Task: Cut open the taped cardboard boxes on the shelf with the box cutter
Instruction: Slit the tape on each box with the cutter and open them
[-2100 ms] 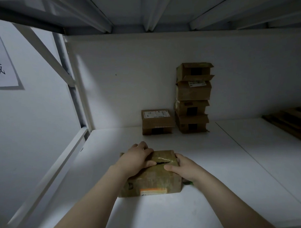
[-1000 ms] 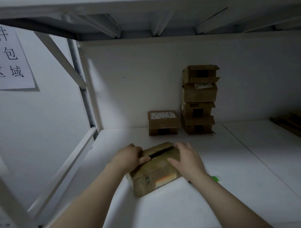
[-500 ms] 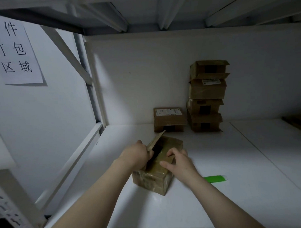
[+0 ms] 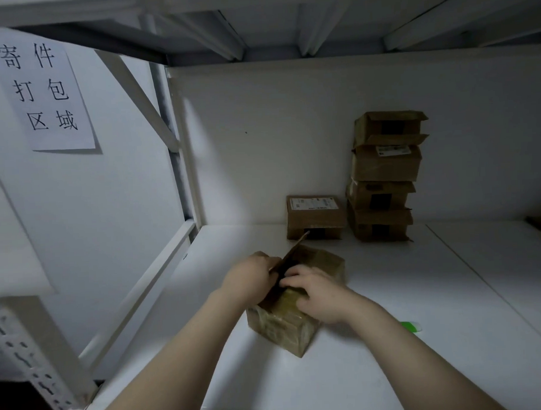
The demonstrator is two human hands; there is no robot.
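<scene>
A small taped cardboard box (image 4: 282, 327) sits turned at an angle on the white shelf (image 4: 391, 369) in front of me. My left hand (image 4: 250, 277) grips its left top flap (image 4: 291, 253), which stands raised. My right hand (image 4: 318, 290) lies on the right side of the box top, fingers curled at the slit. The green box cutter (image 4: 411, 326) lies on the shelf to the right of my right forearm, in neither hand.
A labelled closed box (image 4: 316, 217) stands at the back wall. Beside it rises a stack of several boxes (image 4: 383, 176) with open flaps. A paper sign (image 4: 43, 90) hangs on the left wall. A slanted shelf brace (image 4: 136, 96) is at the left.
The box has been turned from square to angled. The slit on top has opened and the left flap has come up. The view shifted left, revealing the box cutter on the shelf.
</scene>
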